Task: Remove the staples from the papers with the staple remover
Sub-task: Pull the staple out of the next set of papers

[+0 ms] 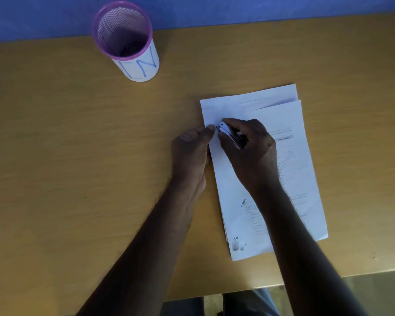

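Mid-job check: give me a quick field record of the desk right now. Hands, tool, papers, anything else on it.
right hand: grips the staple remover, its tip at the papers' upper left area
left hand: rests on the papers' left edge, thumb beside the tool tip
papers: loose stack, sheets fanned, flat on the wooden desk
staple: too small to see
pen holder: purple mesh, upright, far left, apart from the papers
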